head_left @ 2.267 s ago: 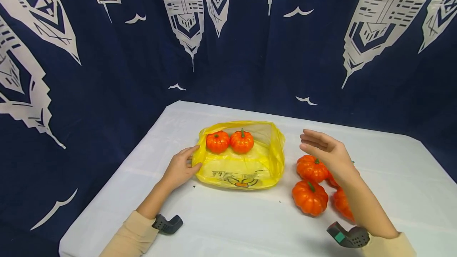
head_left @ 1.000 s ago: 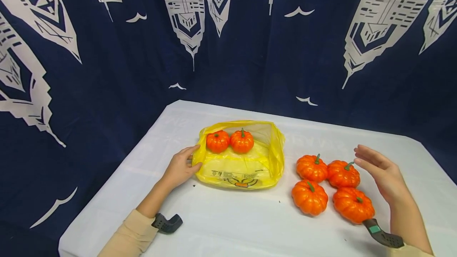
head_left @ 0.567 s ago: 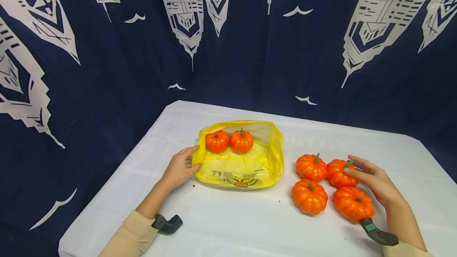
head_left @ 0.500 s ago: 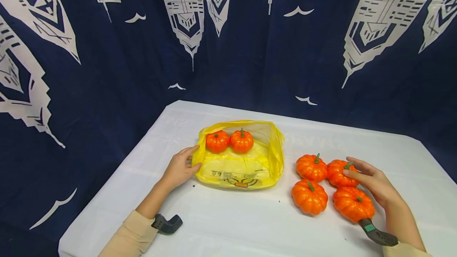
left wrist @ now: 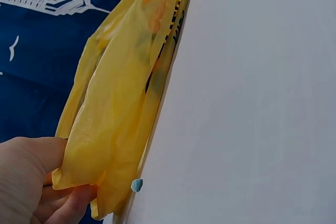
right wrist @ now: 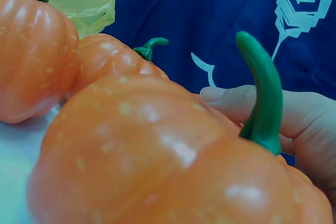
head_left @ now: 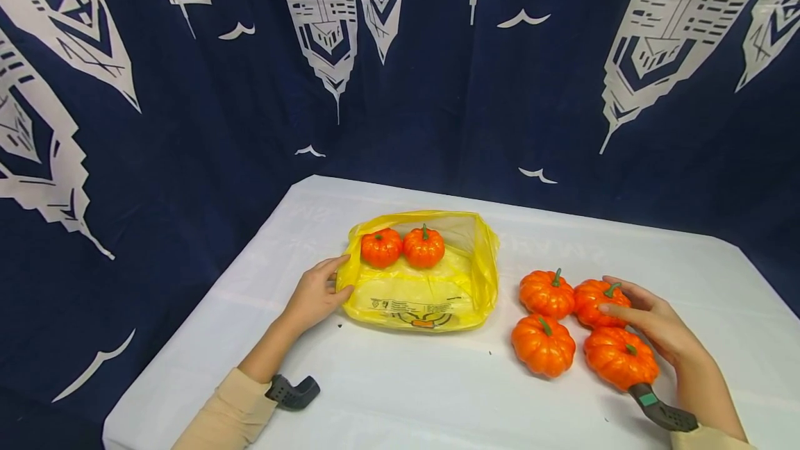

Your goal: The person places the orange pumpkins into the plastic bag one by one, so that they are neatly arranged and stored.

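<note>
In the head view, a yellow plastic bag [head_left: 415, 304] lies with its mouth open toward me, two small orange pumpkins [head_left: 423, 248] inside. My left hand [head_left: 315, 297] holds the bag's left edge; the left wrist view shows thumb and fingers [left wrist: 50, 153] pinching the thin plastic. At the right, my right hand [head_left: 656, 321] grips the back-right pumpkin [head_left: 594, 304], thumb on its near side and fingers round its far side. In the right wrist view, a nearer pumpkin [right wrist: 147, 156] with a green stem hides much of that hold.
Beside the gripped pumpkin are the back-left pumpkin [head_left: 545, 294], the front-left one [head_left: 542, 346] and the front-right one [head_left: 620, 358], close together. All stand on a white-covered table [head_left: 400, 387]. A dark blue curtain [head_left: 437, 123] with white building prints hangs behind.
My right hand has moved from above the pumpkins out to the right, then come back in and down onto the back-right one. The left hand and the bag stay in place.
</note>
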The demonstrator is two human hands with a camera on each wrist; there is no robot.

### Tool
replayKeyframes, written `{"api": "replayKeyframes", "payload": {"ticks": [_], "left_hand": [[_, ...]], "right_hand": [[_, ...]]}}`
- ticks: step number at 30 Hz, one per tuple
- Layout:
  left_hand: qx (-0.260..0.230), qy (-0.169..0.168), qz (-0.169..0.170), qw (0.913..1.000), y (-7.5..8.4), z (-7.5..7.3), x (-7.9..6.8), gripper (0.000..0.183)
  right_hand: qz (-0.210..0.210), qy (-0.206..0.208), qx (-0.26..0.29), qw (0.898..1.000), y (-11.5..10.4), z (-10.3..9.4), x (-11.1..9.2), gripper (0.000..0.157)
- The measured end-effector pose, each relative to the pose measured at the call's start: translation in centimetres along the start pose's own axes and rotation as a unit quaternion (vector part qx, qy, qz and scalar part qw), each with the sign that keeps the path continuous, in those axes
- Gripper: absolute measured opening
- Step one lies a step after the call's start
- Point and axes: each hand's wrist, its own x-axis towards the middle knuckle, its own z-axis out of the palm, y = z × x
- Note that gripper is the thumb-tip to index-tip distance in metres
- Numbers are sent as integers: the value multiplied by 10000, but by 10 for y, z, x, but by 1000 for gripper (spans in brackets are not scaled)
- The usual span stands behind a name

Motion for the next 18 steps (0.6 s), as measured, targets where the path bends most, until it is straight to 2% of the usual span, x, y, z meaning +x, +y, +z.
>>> {"api": "replayKeyframes", "payload": {"ticks": [4,18], "left_hand": [[27,2,18,10000,0,0,0,59],[-13,-27,-61,10000,1,0,0,59]], "right_hand": [[-33,-11,130,9999,0,0,-1,69],[292,216,-250,9990,-3,-3,-1,75]]}}
